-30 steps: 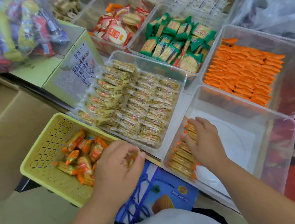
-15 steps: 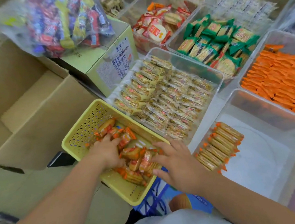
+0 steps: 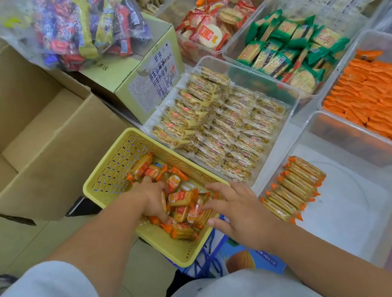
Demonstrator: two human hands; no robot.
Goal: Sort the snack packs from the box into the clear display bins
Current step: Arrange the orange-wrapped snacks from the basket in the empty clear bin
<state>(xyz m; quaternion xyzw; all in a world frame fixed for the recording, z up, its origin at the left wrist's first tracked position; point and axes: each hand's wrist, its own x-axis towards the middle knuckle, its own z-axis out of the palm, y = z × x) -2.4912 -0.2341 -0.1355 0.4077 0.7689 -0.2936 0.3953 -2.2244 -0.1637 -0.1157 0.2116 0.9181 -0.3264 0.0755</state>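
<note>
In the yellow perforated basket at the near edge of the display, both hands are down among the orange-ended snack packs. The left hand is buried in the heap with its fingers curled around what looks like one or two packs, though the pile hides the fingertips and I cannot tell how firm the hold is. The right hand lies over the basket's right rim, fingers spread and loose, touching the top packs without closing on any.

Just right of the basket stands a clear bin, mostly bare, with a short neat row of the same packs laid against its near left wall. Behind the basket a second clear bin is packed with pale gold-wrapped bars, and to the far right another holds rows of solid orange packs. Farther back, a bin of green-wrapped crackers sits beside one of red-and-white rice crackers.

To the left an open cardboard box stands beside a pale green carton, which carries a clear bag of mixed sweets.
</note>
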